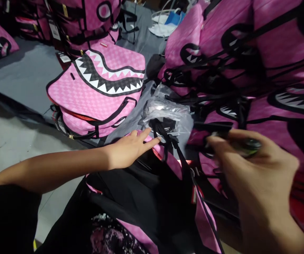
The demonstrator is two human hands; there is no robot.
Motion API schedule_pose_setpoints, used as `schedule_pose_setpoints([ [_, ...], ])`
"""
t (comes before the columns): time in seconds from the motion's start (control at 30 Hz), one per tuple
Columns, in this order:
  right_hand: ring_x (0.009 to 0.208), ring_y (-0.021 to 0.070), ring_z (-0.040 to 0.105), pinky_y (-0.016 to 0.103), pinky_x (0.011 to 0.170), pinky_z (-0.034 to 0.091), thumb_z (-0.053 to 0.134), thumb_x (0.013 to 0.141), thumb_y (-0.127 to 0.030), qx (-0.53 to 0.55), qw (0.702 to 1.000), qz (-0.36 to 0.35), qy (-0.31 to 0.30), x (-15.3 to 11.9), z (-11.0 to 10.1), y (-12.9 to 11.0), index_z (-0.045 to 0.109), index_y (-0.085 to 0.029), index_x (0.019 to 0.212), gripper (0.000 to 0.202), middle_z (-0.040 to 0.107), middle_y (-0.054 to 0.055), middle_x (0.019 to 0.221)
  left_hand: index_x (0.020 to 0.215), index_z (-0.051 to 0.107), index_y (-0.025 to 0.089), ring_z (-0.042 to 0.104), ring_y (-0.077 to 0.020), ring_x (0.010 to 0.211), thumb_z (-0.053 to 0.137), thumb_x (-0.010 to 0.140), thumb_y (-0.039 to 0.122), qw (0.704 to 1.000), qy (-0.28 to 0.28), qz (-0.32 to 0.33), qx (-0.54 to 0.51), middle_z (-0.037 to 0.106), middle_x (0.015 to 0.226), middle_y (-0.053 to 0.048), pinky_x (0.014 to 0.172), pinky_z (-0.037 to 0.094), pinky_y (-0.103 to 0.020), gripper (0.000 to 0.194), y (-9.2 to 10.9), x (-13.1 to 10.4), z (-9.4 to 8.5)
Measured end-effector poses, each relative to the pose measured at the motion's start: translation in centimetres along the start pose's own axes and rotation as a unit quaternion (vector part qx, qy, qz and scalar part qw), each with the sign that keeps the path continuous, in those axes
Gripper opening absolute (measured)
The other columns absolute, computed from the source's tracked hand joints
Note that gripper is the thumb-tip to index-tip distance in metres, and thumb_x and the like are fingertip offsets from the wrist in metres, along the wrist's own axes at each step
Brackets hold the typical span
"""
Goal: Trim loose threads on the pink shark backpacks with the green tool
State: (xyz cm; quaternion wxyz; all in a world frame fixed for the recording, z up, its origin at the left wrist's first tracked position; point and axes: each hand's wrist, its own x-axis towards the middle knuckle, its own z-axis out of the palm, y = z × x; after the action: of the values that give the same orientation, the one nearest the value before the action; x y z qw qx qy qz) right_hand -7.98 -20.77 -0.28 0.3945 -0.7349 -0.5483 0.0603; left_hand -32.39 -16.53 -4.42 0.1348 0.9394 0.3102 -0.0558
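Head view, workbench with pink backpacks: my left hand [129,150] lies flat, palm down, fingers stretched out and loosely together, the fingertips resting on the upper edge of the open backpack [152,197] that sits directly in front of me; it grips nothing. That backpack shows a black inner lining, pink checkered side panels and a black strap [179,155] running up from its top toward a crumpled clear plastic bag [167,113], which lies just beyond the left fingertips. My right hand [257,176] is raised close to the camera and blurred; its fingers are curled around a small dark object with a greenish end [243,145], held between thumb and forefingers, though I cannot tell what the object is. Behind the left hand a closed pink backpack with a shark-mouth print [99,95] lies flat on the grey table [22,74]. To the right, a heap of similar pink bags with tangled black straps [247,60] fills the frame, and more are stacked at upper left [83,21]. White and blue items [167,23] lie at the far table edge, too small to identify
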Motion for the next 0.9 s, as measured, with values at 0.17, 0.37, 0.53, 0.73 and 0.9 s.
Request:
schedule_pose_setpoints([
  [0.17, 0.038, 0.0118, 0.047, 0.024, 0.038, 0.034, 0.066, 0.081, -0.046, 0.080, 0.953, 0.023, -0.291, -5.2, 1.2, -2.4, 0.069, -0.019, 0.084, 0.027, 0.055, -0.004, 0.051, 0.158, 0.008, 0.030, 0.054, -0.0308, 0.121, 0.042, 0.076, -0.006, 1.000, 0.024, -0.015, 0.008, 0.015, 0.164, -0.018, 0.078, 0.052, -0.033, 0.096, 0.3, -0.4, 0.4],
  [0.37, 0.058, 0.0186, 0.068, 0.026, 0.051, 0.046, 0.060, 0.081, -0.021, -0.104, 0.948, -0.162, -0.253, -7.1, 2.1, -3.1, 0.073, -0.022, 0.097, 0.021, 0.075, 0.002, 0.074, 0.158, -0.002, 0.025, 0.050, -0.0321, 0.129, 0.045, 0.074, -0.005, 0.997, 0.044, -0.043, -0.043, 0.008, 0.167, -0.015, 0.087, 0.054, -0.038, 0.101, 0.4, -0.4, 1.2],
  [0.53, 0.067, 0.0216, 0.073, 0.026, 0.053, 0.046, 0.059, 0.075, -0.006, -0.239, 0.904, -0.226, -0.274, -7.9, 3.5, -4.5, 0.073, -0.025, 0.093, 0.030, 0.077, 0.001, 0.078, 0.158, -0.005, 0.023, 0.037, -0.0324, 0.145, 0.051, 0.081, 0.003, 0.978, 0.068, -0.068, -0.186, 0.004, 0.167, -0.018, 0.109, 0.045, -0.044, 0.097, -0.2, -1.7, 2.1],
  [0.73, 0.071, 0.0203, 0.073, 0.025, 0.057, 0.041, 0.059, 0.082, -0.011, -0.262, 0.881, -0.184, -0.348, -7.9, 4.6, -5.7, 0.072, -0.025, 0.095, 0.023, 0.076, 0.001, 0.076, 0.156, 0.019, 0.013, 0.023, -0.0166, 0.152, 0.039, 0.099, 0.035, 0.916, 0.142, -0.073, -0.367, 0.023, 0.165, -0.012, 0.126, 0.021, -0.034, 0.064, -1.5, -4.9, 4.3],
  [0.9, 0.083, 0.0179, 0.071, 0.024, 0.062, 0.039, 0.050, 0.088, -0.011, -0.287, 0.838, -0.133, -0.445, -8.5, 5.3, -7.1, 0.070, -0.023, 0.098, 0.025, 0.075, 0.003, 0.091, 0.158, 0.015, 0.023, 0.021, -0.0185, 0.153, 0.052, 0.095, 0.042, 0.893, 0.140, -0.064, -0.422, 0.018, 0.166, -0.006, 0.127, 0.021, -0.037, 0.075, -1.6, -6.9, 6.1],
])
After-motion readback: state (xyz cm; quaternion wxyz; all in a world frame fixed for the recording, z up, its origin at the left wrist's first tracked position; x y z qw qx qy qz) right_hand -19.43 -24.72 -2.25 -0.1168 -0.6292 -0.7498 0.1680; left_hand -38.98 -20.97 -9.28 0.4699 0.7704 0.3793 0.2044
